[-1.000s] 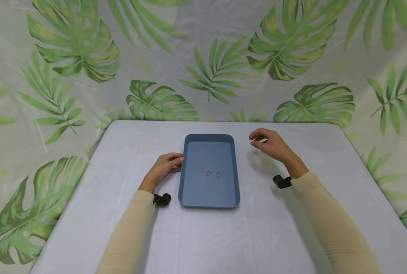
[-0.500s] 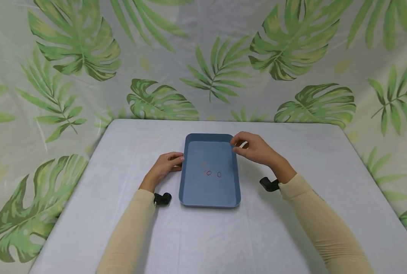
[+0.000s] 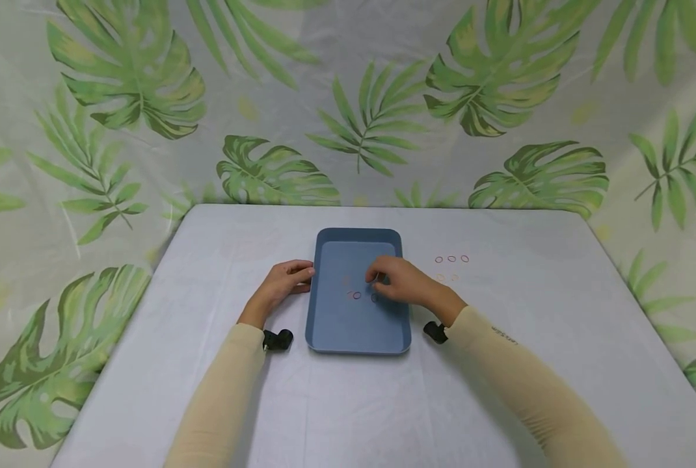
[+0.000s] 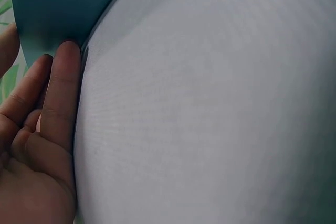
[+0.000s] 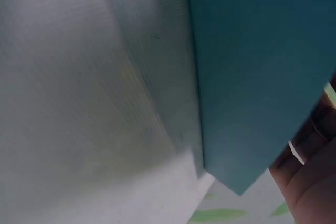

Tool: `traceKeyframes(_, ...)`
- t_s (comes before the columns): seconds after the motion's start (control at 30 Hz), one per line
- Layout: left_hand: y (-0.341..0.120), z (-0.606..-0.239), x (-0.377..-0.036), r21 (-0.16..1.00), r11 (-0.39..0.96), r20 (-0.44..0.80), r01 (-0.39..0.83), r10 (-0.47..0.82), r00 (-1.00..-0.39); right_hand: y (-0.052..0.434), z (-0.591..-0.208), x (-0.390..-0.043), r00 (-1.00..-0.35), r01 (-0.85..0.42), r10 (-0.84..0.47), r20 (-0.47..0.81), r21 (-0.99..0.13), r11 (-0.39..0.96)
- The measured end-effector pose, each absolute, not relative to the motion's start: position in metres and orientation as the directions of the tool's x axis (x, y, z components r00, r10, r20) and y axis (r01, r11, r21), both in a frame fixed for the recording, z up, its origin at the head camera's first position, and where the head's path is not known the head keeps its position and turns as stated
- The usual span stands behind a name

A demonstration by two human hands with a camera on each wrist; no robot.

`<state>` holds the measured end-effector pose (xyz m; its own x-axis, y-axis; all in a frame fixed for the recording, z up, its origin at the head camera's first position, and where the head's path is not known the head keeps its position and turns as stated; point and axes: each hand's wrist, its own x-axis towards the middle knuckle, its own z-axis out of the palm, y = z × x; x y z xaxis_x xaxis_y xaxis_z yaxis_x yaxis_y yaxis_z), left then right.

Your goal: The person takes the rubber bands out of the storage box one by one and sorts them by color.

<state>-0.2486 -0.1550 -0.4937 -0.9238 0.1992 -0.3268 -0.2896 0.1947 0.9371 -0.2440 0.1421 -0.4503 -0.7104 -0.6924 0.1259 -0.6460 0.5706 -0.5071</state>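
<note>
Tray (image 3: 358,325) lengthwise away, seemingly flat.

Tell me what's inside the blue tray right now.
In the blue tray one small red rubber band shows clearly. The right hand over the tray covers anything else near its fingertips.

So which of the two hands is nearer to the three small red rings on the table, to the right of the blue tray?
The right hand. It is over the blue tray, beside the red rings. The left hand rests at the tray's far left edge.
</note>
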Motion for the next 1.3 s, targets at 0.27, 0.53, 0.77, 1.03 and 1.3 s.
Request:
traceKeyframes(0.27, -0.156, -0.492, -0.248, 0.939, 0.177, -0.328, -0.295, 0.201, -0.923, 0.137, -0.461, -0.243, -0.747, -0.647, -0.658, 0.094, -0.334, 0.686)
traceKeyframes(0.53, -0.155, -0.492, -0.249, 0.938, 0.170, -0.333, -0.302, 0.196, -0.923, 0.134, -0.466, -0.241, -0.740, -0.665, -0.667, 0.086, -0.245, 0.706)
traceKeyframes(0.77, -0.154, -0.493, -0.249, 0.936, 0.177, -0.337, -0.305, 0.198, -0.920, 0.136, -0.467, -0.239, -0.738, -0.668, -0.669, 0.086, -0.234, 0.706)
traceKeyframes(1.03, -0.155, -0.495, -0.248, 0.941, 0.174, -0.322, -0.290, 0.203, -0.925, 0.136, -0.467, -0.238, -0.726, -0.682, -0.682, 0.093, -0.224, 0.696)
traceKeyframes(1.3, -0.154, -0.493, -0.248, 0.940, 0.180, -0.323, -0.289, 0.205, -0.924, 0.139, -0.471, -0.240, -0.719, -0.688, -0.687, 0.107, -0.247, 0.682)
